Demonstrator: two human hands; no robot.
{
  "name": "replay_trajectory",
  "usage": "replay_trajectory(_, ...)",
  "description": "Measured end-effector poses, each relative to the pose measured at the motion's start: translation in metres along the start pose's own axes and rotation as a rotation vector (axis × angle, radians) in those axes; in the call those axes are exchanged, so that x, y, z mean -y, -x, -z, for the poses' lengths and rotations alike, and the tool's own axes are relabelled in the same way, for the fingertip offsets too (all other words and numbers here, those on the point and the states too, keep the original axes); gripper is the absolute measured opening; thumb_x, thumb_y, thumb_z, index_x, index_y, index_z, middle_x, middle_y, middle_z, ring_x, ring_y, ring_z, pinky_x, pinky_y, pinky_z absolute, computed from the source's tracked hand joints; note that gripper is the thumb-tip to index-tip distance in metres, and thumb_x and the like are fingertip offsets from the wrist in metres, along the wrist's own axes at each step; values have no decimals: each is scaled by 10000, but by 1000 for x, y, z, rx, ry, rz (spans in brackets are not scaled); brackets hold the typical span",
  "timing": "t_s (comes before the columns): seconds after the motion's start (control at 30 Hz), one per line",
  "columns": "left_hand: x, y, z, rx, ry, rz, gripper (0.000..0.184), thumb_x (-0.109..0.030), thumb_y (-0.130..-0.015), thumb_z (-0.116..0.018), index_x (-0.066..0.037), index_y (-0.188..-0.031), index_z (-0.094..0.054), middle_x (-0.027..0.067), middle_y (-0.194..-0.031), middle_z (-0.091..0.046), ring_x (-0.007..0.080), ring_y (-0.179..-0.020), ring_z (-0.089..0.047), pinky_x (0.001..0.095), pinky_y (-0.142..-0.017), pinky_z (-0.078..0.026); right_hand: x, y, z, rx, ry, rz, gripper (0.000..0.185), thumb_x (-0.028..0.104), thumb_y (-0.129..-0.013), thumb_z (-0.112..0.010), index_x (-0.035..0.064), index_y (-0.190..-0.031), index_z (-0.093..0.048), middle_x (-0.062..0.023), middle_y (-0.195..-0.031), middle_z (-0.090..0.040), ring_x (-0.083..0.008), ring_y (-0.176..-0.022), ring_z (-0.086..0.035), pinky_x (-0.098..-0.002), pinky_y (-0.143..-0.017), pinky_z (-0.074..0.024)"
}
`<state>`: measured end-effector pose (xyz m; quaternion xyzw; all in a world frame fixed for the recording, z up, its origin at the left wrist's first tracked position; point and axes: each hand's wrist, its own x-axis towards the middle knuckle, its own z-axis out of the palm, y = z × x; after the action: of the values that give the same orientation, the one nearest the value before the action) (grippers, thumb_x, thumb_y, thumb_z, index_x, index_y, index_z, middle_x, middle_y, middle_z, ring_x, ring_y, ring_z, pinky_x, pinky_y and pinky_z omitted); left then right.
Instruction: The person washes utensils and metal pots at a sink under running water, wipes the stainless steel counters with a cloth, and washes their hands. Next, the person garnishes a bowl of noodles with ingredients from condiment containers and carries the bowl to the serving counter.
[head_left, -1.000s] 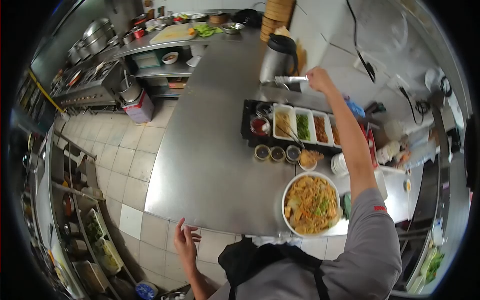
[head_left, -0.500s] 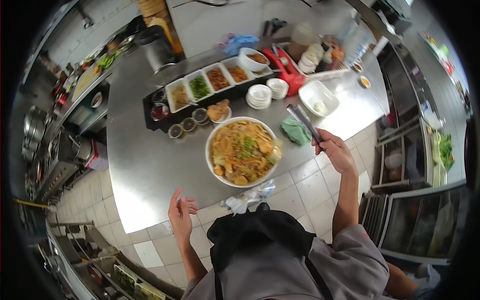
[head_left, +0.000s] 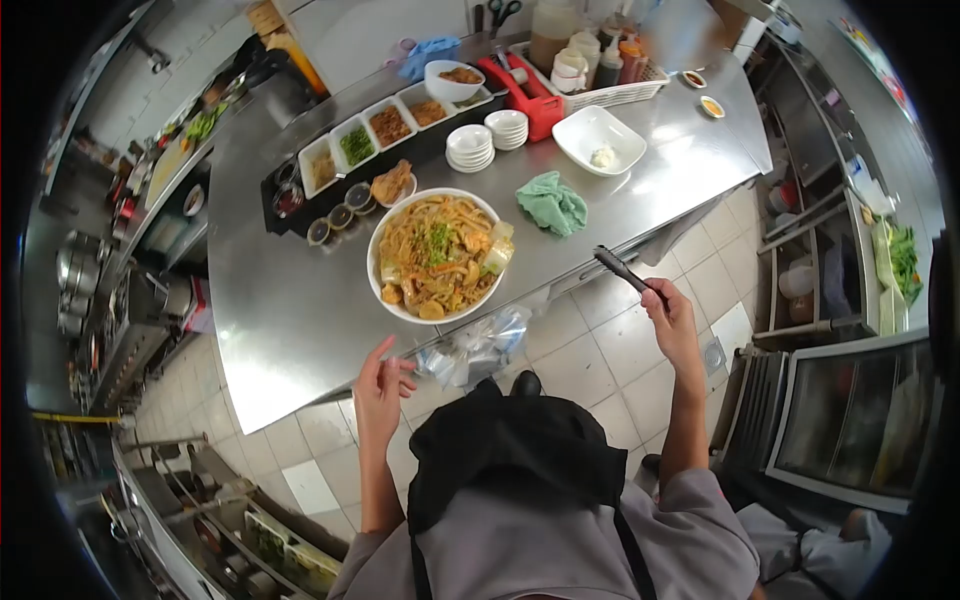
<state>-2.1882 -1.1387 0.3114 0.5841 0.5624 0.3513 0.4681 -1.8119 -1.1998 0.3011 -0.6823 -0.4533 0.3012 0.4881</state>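
My right hand (head_left: pixel 672 325) grips a pair of dark metal tongs (head_left: pixel 622 270), held out past the front edge of the table over the floor. Nothing shows between the tips. My left hand (head_left: pixel 380 392) hangs near the table's front edge with loosely bent fingers apart, holding nothing. Between the hands, a big round white bowl (head_left: pixel 374 285) stands on the steel table, heaped with fried noodles (head_left: pixel 430 270) topped with chopped greens. Right of it lies a crumpled green cloth (head_left: pixel 552 204). A small dish with a fried piece of food (head_left: pixel 391 183) sits just behind the bowl.
Several white topping trays (head_left: pixel 353 145), stacked small dishes (head_left: pixel 469 150), a red device (head_left: pixel 530 100), a square white bowl (head_left: pixel 620 140) and a bottle basket (head_left: pixel 625 92) line the back. Clear plastic bags (head_left: pixel 475 345) hang at the front edge. Another person's clothed legs (head_left: pixel 820 550) show lower right.
My right hand has drawn the tongs back toward me, from beside the green cloth to beyond the table edge. The view has shifted, so the table's contents appear higher and further left.
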Motion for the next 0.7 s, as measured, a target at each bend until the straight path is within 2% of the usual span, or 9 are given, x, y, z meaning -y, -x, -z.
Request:
replay_trajectory(0.07,-10,4,-7,-15,-16,2,285,-138,-873,-417,-58,-1140,-476,75,-750,-590,80,-535,-500,209,-496,-420,-17,5,-6,-42,-44,3,222,187,-847,-494,-17,-927,-529,19,-663,-471,-44,-581,-373,-184,-518,-324)
replay_trajectory(0.17,-20,7,-16,61,-24,-16,281,-125,-866,-426,-53,-1132,-481,71,-732,-587,79,-532,-495,211,-499,-416,-35,5,-18,-14,60,24,211,186,-840,-505,-9,-914,-539,2,-651,-470,-54,-568,-368,-205,-504,-325)
replay_trajectory(0.2,-22,9,-18,79,-24,-21,274,-118,-862,-431,-54,-1122,-489,65,-719,-588,76,-529,-488,214,-500,-410,-30,0,-24,-29,156,103,151,134,-812,-530,-2,-877,-545,-29,-659,-487,-108,-578,-423,-249,-528,-354)
replay_trajectory(0.3,-21,12,-21,133,-113,-60,289,-138,-876,-409,-49,-1145,-464,65,-753,-589,64,-523,-487,188,-476,-400,-11,-46,-23,-23,512,686,109,84,-754,-557,20,-842,-548,-51,-693,-503,-198,-640,-470,-302,-575,-374)
replay_trajectory(0.37,-17,13,-23,158,-126,-53,286,-126,-873,-412,-49,-1142,-470,59,-742,-587,63,-521,-479,191,-483,-400,15,-72,-22,78,627,835,133,62,-703,-565,49,-832,-540,-45,-740,-502,-239,-713,-467,-324,-630,-373)
replay_trajectory(0.47,-16,17,-26,184,-130,-46,283,-109,-865,-419,-48,-1135,-479,51,-725,-584,63,-519,-469,197,-494,-401,39,-103,-29,283,774,1075,159,56,-689,-548,75,-844,-522,-24,-763,-482,-199,-731,-464,-307,-645,-370)
replay_trajectory(0.57,-16,21,-28,188,-132,-50,284,-97,-859,-422,-48,-1132,-484,47,-711,-581,64,-514,-462,204,-503,-402,58,-124,-43,408,892,1190,178,41,-670,-525,91,-841,-505,-9,-786,-470,-167,-766,-454,-290,-659,-367)
replay_trajectory(0.7,-11,27,-22,161,-121,-18,286,-90,-856,-428,-50,-1133,-486,50,-703,-580,62,-511,-459,209,-503,-402,80,-147,-64,445,948,1366,166,42,-656,-515,103,-810,-499,5,-784,-465,-150,-782,-449,-274,-655,-363)
